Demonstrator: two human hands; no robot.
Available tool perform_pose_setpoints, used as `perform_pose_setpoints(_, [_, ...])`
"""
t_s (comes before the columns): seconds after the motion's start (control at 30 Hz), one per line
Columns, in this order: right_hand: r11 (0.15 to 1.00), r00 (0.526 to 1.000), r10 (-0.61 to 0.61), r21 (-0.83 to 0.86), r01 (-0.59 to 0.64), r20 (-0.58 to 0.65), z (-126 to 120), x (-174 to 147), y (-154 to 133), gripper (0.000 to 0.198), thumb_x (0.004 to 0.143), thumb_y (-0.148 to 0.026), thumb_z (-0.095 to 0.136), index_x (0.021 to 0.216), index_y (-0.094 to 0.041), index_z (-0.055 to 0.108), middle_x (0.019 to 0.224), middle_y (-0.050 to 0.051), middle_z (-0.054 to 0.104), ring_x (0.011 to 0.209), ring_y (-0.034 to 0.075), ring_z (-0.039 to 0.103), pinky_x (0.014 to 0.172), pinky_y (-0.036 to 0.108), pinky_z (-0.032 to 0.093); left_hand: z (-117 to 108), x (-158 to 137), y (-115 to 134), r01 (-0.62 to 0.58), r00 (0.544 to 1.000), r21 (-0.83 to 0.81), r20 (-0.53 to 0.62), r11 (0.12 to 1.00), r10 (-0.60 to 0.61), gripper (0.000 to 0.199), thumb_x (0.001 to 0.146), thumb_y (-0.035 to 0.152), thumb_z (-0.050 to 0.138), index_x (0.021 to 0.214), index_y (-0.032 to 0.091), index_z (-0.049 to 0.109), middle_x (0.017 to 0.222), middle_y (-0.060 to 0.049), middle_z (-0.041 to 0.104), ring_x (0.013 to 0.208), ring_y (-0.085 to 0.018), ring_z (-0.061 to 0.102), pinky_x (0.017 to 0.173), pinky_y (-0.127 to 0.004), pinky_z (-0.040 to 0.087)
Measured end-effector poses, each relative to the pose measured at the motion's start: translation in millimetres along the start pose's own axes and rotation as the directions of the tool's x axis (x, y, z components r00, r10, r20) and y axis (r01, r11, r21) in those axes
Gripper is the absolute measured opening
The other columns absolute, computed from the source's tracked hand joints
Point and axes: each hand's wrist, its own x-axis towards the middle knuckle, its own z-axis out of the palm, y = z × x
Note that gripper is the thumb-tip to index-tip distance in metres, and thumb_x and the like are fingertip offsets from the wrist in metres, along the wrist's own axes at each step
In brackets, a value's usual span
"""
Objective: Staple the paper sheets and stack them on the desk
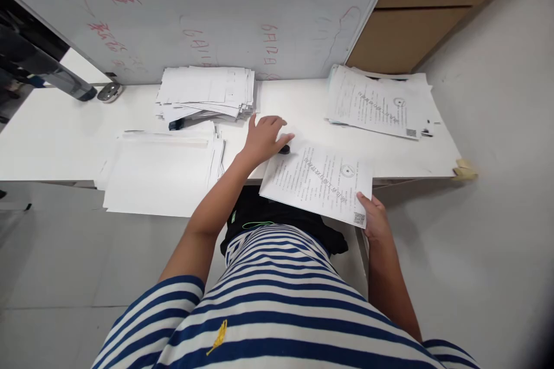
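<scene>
My right hand (375,218) grips the lower right corner of some printed sheets (318,181), thumb on top and fingers underneath. The sheets carry a round stamp, a diagonal watermark and a square code, and they reach over the table's front edge. Above their upper left corner, my left hand (266,137) is open, its fingers apart and curved. Close under its thumb is a small black object (284,150); its kind I cannot make out. Left of that hand lies a pile of blank-looking sheets (160,170), overhanging the front edge.
A thick paper stack (205,89) stands against the whiteboard (225,17), with a dark object (176,124) by its base. More printed sheets (376,101) lie at the back right. Far left are a bottle (71,82) and a computer mouse (109,92). Tape (465,169) covers the table's right corner.
</scene>
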Motion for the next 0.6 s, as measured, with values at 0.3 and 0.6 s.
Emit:
perform_pose_setpoints(0.3, [0.998, 0.999, -0.010, -0.056, 0.012, 0.035, -1, -5, 1, 0.054, 0.057, -0.047, 0.095, 0.099, -0.019, 0.077, 0.090, 0.007, 0.082, 0.082, 0.029, 0.080, 0.076, 0.040, 0.067, 69, 44, -5, 0.187, 0.982, 0.035, -0.025, 0.982, -0.186, 0.053, 0.096, 0.052, 0.055, 0.134, 0.015, 0.059, 0.150, -0.024, 0.052, 0.155, -0.045, 0.024, 0.122, -0.070, 0.013])
perform_pose_setpoints(0.6, [0.998, 0.995, 0.047, -0.049, -0.043, 0.086, -2, -10, 7, 0.053, 0.061, -0.044, 0.095, 0.105, -0.019, 0.078, 0.095, 0.008, 0.082, 0.085, 0.029, 0.080, 0.076, 0.040, 0.067, 47, 30, -13, 0.074, 0.916, -0.355, -0.345, 0.932, -0.204, 0.045, 0.103, 0.054, 0.040, 0.121, 0.020, 0.064, 0.133, -0.016, 0.065, 0.137, -0.030, 0.052, 0.114, -0.048, 0.040])
